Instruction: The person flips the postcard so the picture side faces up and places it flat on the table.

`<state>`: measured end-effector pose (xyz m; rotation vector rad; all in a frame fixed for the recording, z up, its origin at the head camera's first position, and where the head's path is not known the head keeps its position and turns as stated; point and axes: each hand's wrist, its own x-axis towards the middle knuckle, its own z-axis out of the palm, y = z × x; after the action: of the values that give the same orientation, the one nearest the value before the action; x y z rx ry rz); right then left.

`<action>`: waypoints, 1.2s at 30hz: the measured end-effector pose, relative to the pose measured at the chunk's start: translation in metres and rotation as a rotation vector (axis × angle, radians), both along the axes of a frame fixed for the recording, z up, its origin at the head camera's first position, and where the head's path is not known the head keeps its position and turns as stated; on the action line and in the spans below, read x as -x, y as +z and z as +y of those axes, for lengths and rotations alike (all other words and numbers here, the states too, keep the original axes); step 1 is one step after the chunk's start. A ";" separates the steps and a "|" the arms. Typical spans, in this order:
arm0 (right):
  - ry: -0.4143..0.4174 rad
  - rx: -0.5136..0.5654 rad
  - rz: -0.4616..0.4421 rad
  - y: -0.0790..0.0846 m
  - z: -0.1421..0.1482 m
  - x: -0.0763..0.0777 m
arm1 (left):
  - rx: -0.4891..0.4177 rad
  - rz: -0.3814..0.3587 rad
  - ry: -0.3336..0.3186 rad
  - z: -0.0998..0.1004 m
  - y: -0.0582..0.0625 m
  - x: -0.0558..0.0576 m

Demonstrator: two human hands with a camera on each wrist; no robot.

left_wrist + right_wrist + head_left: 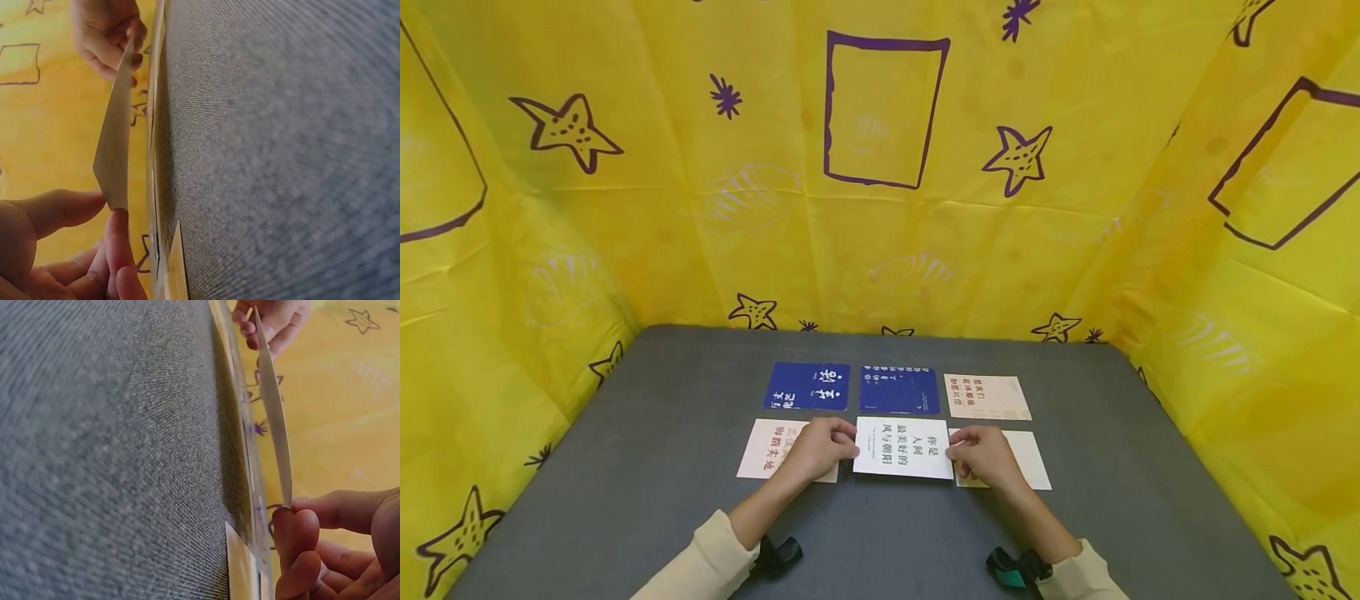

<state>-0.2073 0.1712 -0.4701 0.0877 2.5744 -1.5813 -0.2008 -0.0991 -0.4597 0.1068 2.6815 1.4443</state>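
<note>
A white card with dark green printed characters is held by both hands, one at each short side. At its left edge my left hand pinches it between thumb and fingers. My right hand pinches the opposite edge the same way. Both wrist views show the card raised off the grey table, seen nearly edge-on. Under the left hand lies a pink card, partly covered by that hand. A cream card lies under the right hand, its printing hidden or too faint to read.
Behind the held card, two blue cards and a pale peach card lie in a row on the grey table. Yellow cloth with purple drawings hangs at the back and both sides.
</note>
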 end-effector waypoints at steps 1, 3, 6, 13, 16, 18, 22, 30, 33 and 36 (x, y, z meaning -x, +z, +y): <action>0.002 -0.014 0.004 0.000 0.000 0.000 | 0.007 -0.001 -0.004 0.000 0.000 0.000; 0.006 -0.041 0.010 -0.001 0.000 0.001 | 0.023 -0.002 -0.010 0.000 0.000 0.000; 0.008 -0.061 0.005 -0.002 -0.001 0.002 | 0.052 0.010 -0.027 0.000 0.000 -0.001; 0.023 -0.115 0.025 -0.001 -0.003 0.002 | 0.139 0.051 -0.084 0.001 0.001 -0.003; 0.030 -0.137 0.035 -0.001 -0.005 0.001 | 0.174 0.043 -0.095 0.002 0.000 -0.004; 0.034 -0.161 0.040 -0.002 -0.005 0.001 | 0.189 0.036 -0.099 0.002 0.000 -0.004; 0.035 -0.197 0.035 -0.004 -0.005 0.000 | 0.207 0.029 -0.106 0.003 -0.001 -0.005; 0.042 -0.211 0.023 -0.003 -0.006 0.001 | 0.210 0.025 -0.113 0.004 0.001 -0.006; 0.049 -0.209 0.020 -0.004 -0.007 0.001 | 0.219 0.025 -0.103 0.004 0.002 -0.006; 0.059 -0.207 0.018 -0.004 -0.006 0.001 | 0.231 0.028 -0.088 0.003 0.004 -0.006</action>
<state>-0.2083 0.1648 -0.4740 0.0157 2.7191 -1.2985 -0.1948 -0.0961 -0.4556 0.2262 2.8035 1.1081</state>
